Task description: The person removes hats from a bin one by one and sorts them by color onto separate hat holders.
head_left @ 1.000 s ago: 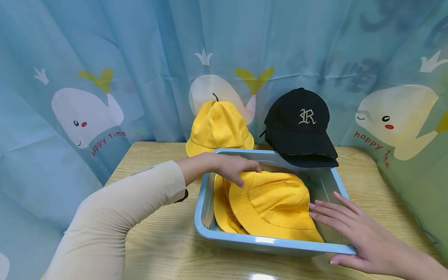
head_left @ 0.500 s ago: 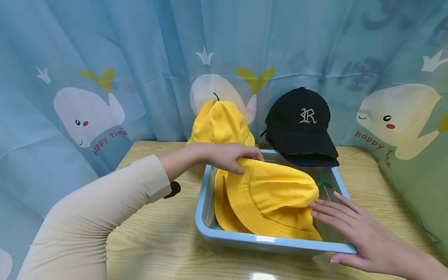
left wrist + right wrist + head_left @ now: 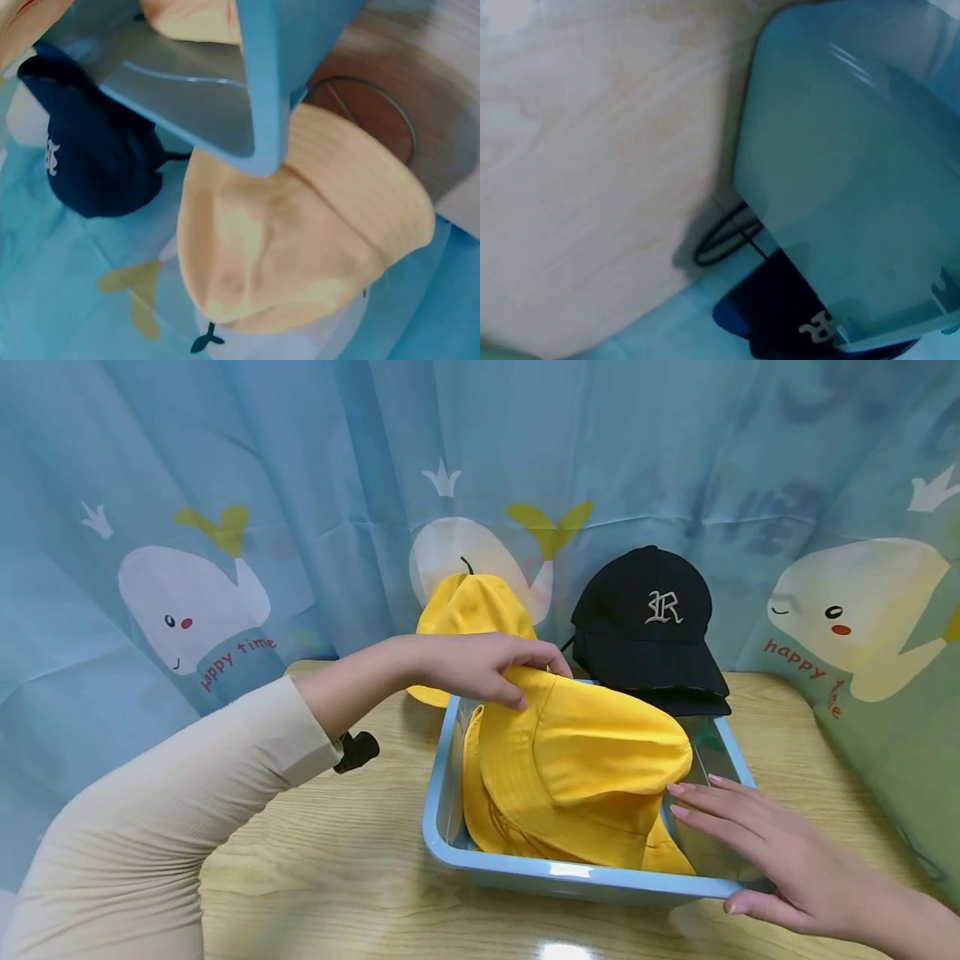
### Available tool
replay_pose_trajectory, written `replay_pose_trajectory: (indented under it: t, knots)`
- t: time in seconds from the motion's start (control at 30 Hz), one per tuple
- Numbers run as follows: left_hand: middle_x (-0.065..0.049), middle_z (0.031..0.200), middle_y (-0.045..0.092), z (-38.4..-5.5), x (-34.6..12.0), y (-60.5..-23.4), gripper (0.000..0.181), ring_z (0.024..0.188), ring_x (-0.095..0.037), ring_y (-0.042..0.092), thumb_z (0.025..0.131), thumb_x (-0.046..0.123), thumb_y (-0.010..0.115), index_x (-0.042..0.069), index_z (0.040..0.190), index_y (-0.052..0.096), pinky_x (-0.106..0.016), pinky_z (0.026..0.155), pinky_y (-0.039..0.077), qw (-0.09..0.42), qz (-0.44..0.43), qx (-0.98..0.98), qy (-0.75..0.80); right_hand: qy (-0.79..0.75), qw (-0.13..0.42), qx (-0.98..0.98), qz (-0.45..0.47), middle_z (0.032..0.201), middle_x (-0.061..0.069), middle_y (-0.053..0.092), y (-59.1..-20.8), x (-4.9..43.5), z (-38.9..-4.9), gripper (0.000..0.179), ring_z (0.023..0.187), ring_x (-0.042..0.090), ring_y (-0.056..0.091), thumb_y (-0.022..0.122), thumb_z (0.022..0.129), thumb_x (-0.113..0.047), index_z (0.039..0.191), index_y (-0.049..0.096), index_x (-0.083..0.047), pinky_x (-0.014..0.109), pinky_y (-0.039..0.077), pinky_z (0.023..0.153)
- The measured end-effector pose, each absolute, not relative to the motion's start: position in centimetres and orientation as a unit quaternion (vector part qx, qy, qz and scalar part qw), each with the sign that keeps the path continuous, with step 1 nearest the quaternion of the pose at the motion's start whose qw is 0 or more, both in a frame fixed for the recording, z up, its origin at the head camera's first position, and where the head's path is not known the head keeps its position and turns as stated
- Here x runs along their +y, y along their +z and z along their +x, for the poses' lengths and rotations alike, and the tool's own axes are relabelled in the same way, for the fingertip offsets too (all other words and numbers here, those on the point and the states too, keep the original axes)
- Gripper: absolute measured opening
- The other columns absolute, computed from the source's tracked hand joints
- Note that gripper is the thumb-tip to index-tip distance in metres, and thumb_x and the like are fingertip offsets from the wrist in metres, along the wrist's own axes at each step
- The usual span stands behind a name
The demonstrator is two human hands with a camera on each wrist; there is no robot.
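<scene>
In the head view my left hand (image 3: 491,667) pinches the brim of a yellow bucket hat (image 3: 600,735), thumb in front and fingers behind. The hat hangs tilted, its crown toward the right, partly above a light blue plastic bin (image 3: 525,864). Beneath it, more yellow hat fabric (image 3: 474,802) lies in the bin. My right hand (image 3: 787,860) is at the bin's front right corner, fingers extended over the inside, thumb outside the rim. Its fingertips are right beside the held hat's crown. Neither wrist view shows a hand clearly.
Behind the bin stand another yellow bucket hat (image 3: 476,602) and a black baseball cap (image 3: 641,593) with a letter R. The left wrist view shows a round wire base (image 3: 405,120) by that yellow hat. A blue whale-print curtain (image 3: 315,460) backs the wooden table (image 3: 337,860).
My left hand has risen, lifting the yellow bucket hat partway up and swinging its crown upward on the right. My right hand has shifted slightly right at the bin's corner.
</scene>
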State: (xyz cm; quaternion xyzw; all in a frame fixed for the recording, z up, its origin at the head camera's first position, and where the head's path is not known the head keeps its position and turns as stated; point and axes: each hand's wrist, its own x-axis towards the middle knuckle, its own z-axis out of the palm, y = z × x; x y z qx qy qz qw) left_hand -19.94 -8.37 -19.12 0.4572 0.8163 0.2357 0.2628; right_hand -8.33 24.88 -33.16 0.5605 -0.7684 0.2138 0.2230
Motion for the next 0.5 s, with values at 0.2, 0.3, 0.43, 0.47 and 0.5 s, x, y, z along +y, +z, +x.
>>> replay_pose_trajectory:
  t: [0.2,0.3,0.43,0.47,0.5]
  knots:
    - [-0.001,0.124,0.055,-19.8,-8.9,-17.9,0.042,0.11,-0.013,0.049,0.087,0.002,0.054,0.01,0.128,0.05,-0.026,0.093,0.044,0.256,0.447,0.811,0.277,0.228,0.219,-0.774,0.548,0.137,0.022,0.049,-32.1,25.1,-9.6,0.062,0.135,0.02,0.036,0.053,0.094,-0.044,0.126,0.053,0.01,0.023,0.02,0.114]
    - [-0.004,0.125,0.054,-19.8,-9.1,-17.3,0.043,0.11,-0.015,0.051,0.087,0.002,0.054,0.007,0.129,0.049,-0.029,0.092,0.046,0.262,0.439,0.796,0.324,0.225,0.214,-0.802,0.51,0.142,0.018,0.045,-31.4,25.0,-9.9,0.064,0.137,0.014,0.034,0.052,0.094,-0.045,0.129,0.05,0.008,0.018,0.02,0.113]
    - [-0.004,0.121,0.055,-19.7,-9.4,-16.5,0.044,0.1,-0.018,0.057,0.089,0.003,0.055,0.011,0.131,0.048,-0.034,0.078,0.053,0.256,0.392,0.79,0.396,0.235,0.202,-0.841,0.443,0.149,0.017,0.035,-30.1,24.2,-10.0,0.072,0.14,0.008,0.028,0.055,0.091,-0.048,0.137,0.042,0.006,0.012,0.02,0.11]
    - [-0.004,0.12,0.055,-19.7,-9.5,-16.4,0.044,0.095,-0.018,0.059,0.089,0.004,0.056,0.013,0.131,0.048,-0.035,0.073,0.053,0.25,0.376,0.791,0.414,0.24,0.204,-0.847,0.429,0.15,0.017,0.033,-29.8,23.8,-10.0,0.074,0.14,0.007,0.026,0.057,0.09,-0.049,0.139,0.04,0.005,0.011,0.02,0.109]
    - [-0.003,0.119,0.056,-19.6,-9.5,-16.2,0.044,0.09,-0.018,0.06,0.088,0.005,0.057,0.014,0.13,0.048,-0.035,0.069,0.053,0.239,0.358,0.792,0.433,0.245,0.205,-0.851,0.416,0.151,0.017,0.03,-29.4,23.3,-10.1,0.077,0.141,0.006,0.025,0.059,0.088,-0.049,0.14,0.038,0.004,0.009,0.02,0.108]
